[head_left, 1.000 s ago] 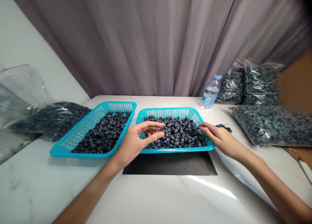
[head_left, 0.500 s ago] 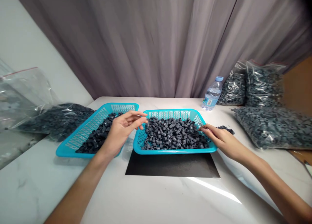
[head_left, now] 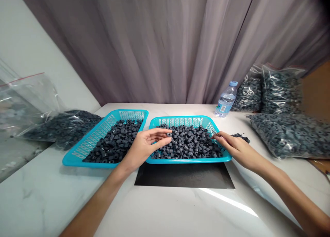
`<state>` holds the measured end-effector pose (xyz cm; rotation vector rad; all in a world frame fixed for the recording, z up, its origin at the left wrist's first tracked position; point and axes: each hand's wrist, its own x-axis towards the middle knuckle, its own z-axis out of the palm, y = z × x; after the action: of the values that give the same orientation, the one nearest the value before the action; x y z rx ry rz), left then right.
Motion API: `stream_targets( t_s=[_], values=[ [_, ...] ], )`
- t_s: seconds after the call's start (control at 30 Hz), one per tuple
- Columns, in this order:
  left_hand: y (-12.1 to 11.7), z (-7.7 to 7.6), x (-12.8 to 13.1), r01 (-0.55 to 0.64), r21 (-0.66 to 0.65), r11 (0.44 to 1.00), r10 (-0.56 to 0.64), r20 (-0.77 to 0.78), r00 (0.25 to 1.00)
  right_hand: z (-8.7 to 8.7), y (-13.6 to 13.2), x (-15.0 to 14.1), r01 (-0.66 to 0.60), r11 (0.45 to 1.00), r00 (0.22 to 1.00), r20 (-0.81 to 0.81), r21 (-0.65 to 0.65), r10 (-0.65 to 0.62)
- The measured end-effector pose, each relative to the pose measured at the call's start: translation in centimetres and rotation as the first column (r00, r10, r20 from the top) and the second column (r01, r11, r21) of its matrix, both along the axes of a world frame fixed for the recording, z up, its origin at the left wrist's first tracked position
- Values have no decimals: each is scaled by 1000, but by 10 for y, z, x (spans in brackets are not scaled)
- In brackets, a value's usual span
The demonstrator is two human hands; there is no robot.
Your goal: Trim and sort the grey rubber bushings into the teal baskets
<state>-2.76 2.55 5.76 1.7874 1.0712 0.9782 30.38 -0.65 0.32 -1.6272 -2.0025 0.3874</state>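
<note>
My left hand (head_left: pixel 145 142) is over the left side of the right-hand blue basket (head_left: pixel 188 160), thumb and fingers closed on a small dark grey ring-shaped part (head_left: pixel 169 134). Many similar short tubular parts (head_left: pixel 190 140) fill this basket. At its right rim my right hand (head_left: pixel 232 144) pinches a thin metal tool that looks like tweezers (head_left: pixel 214 133), its tip pointing in over the parts. A second blue basket (head_left: pixel 77 156), tilted in view at the left, also holds a heap of dark parts (head_left: pixel 110 144).
Under the right basket lies a black sheet (head_left: pixel 184 177) on the white marbled table (head_left: pixel 144 209). A water bottle (head_left: pixel 227 101) stands at the back right, near bags of parts (head_left: pixel 291 134). Another bag (head_left: pixel 74 123) lies at the left. A few loose pieces (head_left: pixel 241 138) lie beyond my right hand.
My left hand has moved right, from the gap between the baskets to over the right basket, and a ring-shaped part now shows at its fingertips. My right hand has stayed nearly still.
</note>
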Motion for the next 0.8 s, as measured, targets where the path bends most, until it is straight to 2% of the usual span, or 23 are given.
stream_targets(
  t_s=[0.23,0.3,0.33,0.37,0.43,0.5,0.53,0.57,0.63,0.67,0.73,0.77,0.8],
  values=[
    [-1,3,3,3,46,999,-1,-41,999,4,-2,-3,12,1000,1000,-3,-3,-12],
    [3,5,-3,-48,116,992,60,-96,994,4,-2,-3,13,1000,1000,-4,-5,-13],
    [6,6,-8,-107,175,979,133,-144,981,4,-2,-3,12,1000,1000,-4,-8,-12],
    [10,6,-16,-179,250,952,232,-201,952,4,-1,-3,9,1000,1000,-6,-12,-9],
    [20,6,-35,-302,422,855,454,-327,829,3,-1,-2,1,1000,1000,-10,-20,-1],
    [30,5,-56,-319,571,756,607,-430,669,3,0,-1,-6,1000,1000,-17,-20,5],
    [34,4,-64,-313,621,719,651,-444,616,3,0,-1,-9,1000,1000,-21,-16,9],
    [37,4,-69,-297,652,698,669,-446,594,3,0,-1,-12,1000,1000,-26,-11,12],
    [38,6,-69,-260,652,712,630,-429,647,3,0,-1,-15,1000,999,-33,-2,15],
    [37,7,-63,-220,620,753,561,-432,706,3,0,-1,-16,1000,999,-35,0,16],
    [32,8,-43,-57,483,874,315,-474,822,3,0,-1,-18,1000,999,-38,-2,18],
    [28,9,-31,65,382,922,151,-507,849,3,0,-1,-18,1000,999,-39,-4,18],
    [25,8,-19,183,285,941,-5,-529,849,2,0,-1,-19,1000,999,-41,-4,19]
  ],
)
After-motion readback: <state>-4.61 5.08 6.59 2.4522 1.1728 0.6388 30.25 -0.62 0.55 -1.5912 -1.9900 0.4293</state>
